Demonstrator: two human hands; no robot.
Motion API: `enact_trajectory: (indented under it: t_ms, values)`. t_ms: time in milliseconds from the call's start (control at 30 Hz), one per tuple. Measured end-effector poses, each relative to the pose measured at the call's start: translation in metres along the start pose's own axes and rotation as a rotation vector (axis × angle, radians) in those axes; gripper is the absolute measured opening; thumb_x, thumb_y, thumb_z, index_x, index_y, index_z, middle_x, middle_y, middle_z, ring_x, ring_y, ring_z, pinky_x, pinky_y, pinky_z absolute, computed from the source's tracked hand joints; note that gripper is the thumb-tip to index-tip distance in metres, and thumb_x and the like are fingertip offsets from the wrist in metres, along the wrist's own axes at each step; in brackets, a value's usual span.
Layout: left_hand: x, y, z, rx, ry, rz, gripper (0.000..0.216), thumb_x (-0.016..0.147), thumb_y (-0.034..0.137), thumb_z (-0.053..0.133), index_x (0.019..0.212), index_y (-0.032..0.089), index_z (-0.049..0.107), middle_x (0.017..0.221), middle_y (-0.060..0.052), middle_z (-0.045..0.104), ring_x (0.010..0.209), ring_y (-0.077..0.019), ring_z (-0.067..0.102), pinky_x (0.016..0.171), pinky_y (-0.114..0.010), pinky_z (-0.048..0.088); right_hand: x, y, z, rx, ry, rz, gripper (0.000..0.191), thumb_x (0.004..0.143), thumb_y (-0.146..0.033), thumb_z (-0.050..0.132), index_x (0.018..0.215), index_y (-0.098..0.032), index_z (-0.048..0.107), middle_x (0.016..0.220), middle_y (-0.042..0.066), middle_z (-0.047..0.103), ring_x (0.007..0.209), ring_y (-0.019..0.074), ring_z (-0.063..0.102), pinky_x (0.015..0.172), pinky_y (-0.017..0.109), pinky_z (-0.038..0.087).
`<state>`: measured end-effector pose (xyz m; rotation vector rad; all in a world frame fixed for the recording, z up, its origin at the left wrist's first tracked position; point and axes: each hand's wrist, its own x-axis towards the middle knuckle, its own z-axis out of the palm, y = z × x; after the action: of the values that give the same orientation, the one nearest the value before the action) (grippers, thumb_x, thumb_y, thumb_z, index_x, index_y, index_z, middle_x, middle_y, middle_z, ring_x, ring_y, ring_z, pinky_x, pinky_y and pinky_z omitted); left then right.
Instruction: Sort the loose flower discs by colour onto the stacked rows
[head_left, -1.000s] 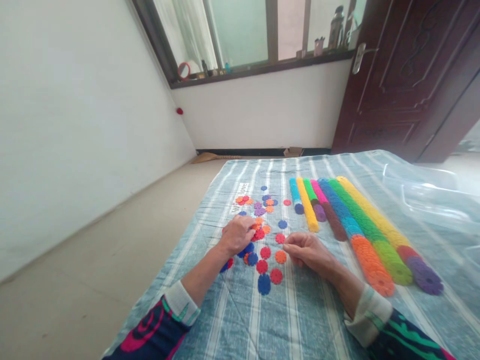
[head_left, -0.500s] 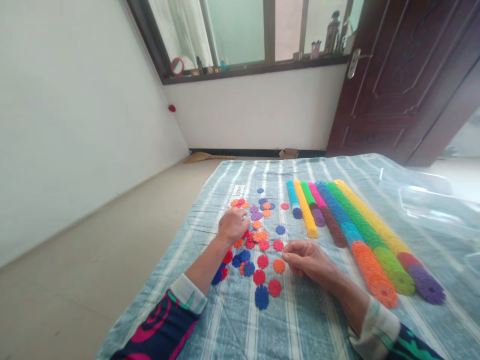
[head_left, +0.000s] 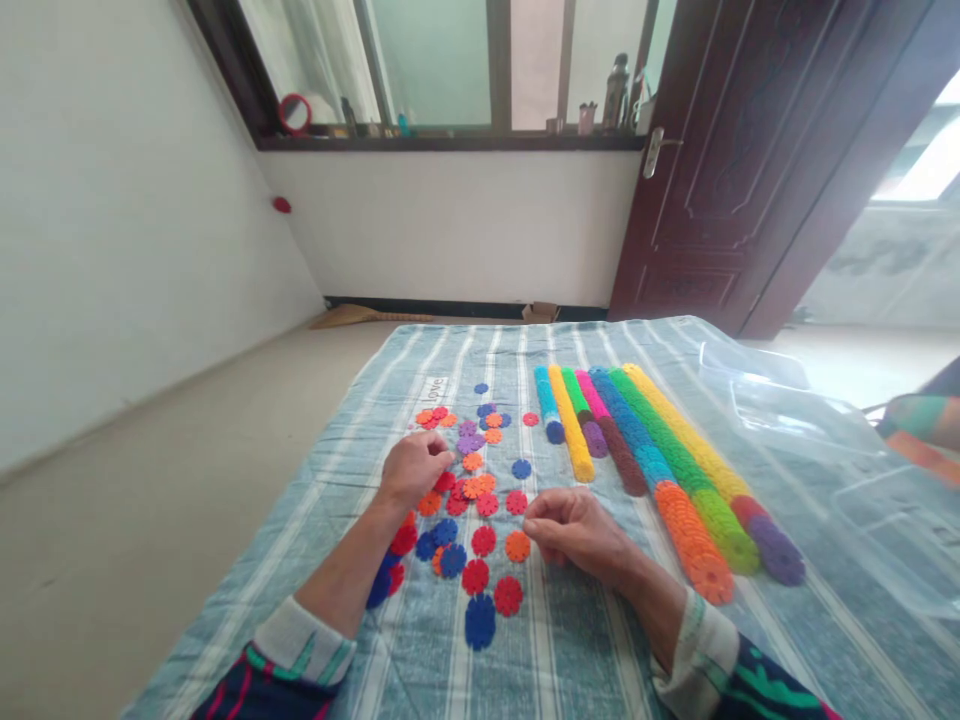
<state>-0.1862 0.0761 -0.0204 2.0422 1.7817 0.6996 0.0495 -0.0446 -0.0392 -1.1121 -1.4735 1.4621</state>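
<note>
Loose flower-shaped plastic discs point(head_left: 478, 492) in red, orange, blue and purple lie scattered on a blue striped cloth point(head_left: 570, 650). My left hand point(head_left: 412, 468) rests curled over the left part of the scatter, fingertips pinched near a purple disc point(head_left: 469, 440); what it holds is hidden. My right hand point(head_left: 576, 530) lies on the cloth just right of an orange disc point(head_left: 517, 546), fingers curled and pinched together, contents not visible. To the right, long rolls of stacked discs point(head_left: 660, 470) lie side by side in yellow, green, blue, pink, orange and purple.
A clear plastic bin point(head_left: 840, 450) sits at the cloth's right side. A dark wooden door point(head_left: 750, 170) and a window sill with bottles point(head_left: 615, 95) stand behind. Another person's sleeve point(head_left: 922, 420) shows at the far right edge. Bare floor point(head_left: 150, 470) lies to the left.
The camera has swung right and tilted. My left hand moved from the middle of the scatter up toward the purple and orange discs. My right hand has stayed in its curled pose.
</note>
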Motion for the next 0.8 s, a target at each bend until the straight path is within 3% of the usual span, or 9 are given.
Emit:
enact_trajectory:
  t_ms: [133,267,400,533,633,800]
  values:
    - [0.001,-0.004,-0.001,-0.092,0.053,-0.042,0.017,0.068,0.033,0.057,0.058,0.019,0.060,0.054,0.003,0.058,0.056,-0.0135,0.053,0.059,-0.025,0.039,0.001,0.001,0.003,-0.016,0.039,0.007,0.027,0.079,-0.045,0.064,0.072,-0.019,0.061,0.048,-0.005,0.050,0.041,0.0082,0.042,0.042,0.021,0.030]
    - [0.001,-0.006,-0.005,-0.127,0.175,-0.091,0.017,0.067,0.033,0.058,0.058,0.019,0.060,0.056,0.002,0.060,0.057,-0.0142,0.054,0.059,-0.026,0.039,0.001,0.004,0.010,-0.130,0.191,-0.066,0.028,0.081,-0.044,0.060,0.068,-0.020,0.060,0.049,-0.003,0.050,0.044,0.0102,0.042,0.045,0.023,0.034]
    - [0.000,0.005,-0.010,-0.250,0.225,-0.102,0.018,0.069,0.035,0.059,0.063,0.019,0.062,0.058,0.002,0.061,0.058,-0.0139,0.053,0.058,-0.025,0.041,0.000,0.004,0.008,-0.499,0.432,-0.238,0.024,0.087,-0.037,0.055,0.071,-0.021,0.063,0.060,0.001,0.059,0.055,0.0143,0.050,0.057,0.027,0.042]
    - [0.003,0.033,-0.006,-0.355,0.118,0.004,0.016,0.067,0.031,0.062,0.060,0.017,0.062,0.059,0.002,0.061,0.060,-0.0127,0.053,0.060,-0.024,0.042,0.007,-0.009,-0.010,-0.860,0.589,-0.342,0.021,0.091,-0.024,0.049,0.086,-0.020,0.070,0.085,0.008,0.068,0.081,0.0212,0.062,0.077,0.031,0.046]
    - [0.012,0.058,0.006,-0.395,0.017,0.065,0.013,0.067,0.027,0.063,0.059,0.017,0.063,0.058,0.002,0.060,0.059,-0.0126,0.054,0.059,-0.024,0.042,0.022,-0.024,-0.029,-1.069,0.665,-0.238,0.021,0.087,-0.016,0.055,0.100,-0.019,0.071,0.110,0.012,0.066,0.102,0.0255,0.061,0.089,0.034,0.045]
    - [0.034,0.089,0.039,-0.433,-0.032,0.083,0.010,0.067,0.024,0.065,0.061,0.016,0.065,0.057,0.002,0.059,0.059,-0.0128,0.055,0.057,-0.025,0.041,0.052,-0.039,-0.049,-1.248,0.606,0.018,0.026,0.087,-0.026,0.063,0.111,-0.020,0.071,0.130,0.015,0.058,0.119,0.0305,0.053,0.094,0.039,0.041]
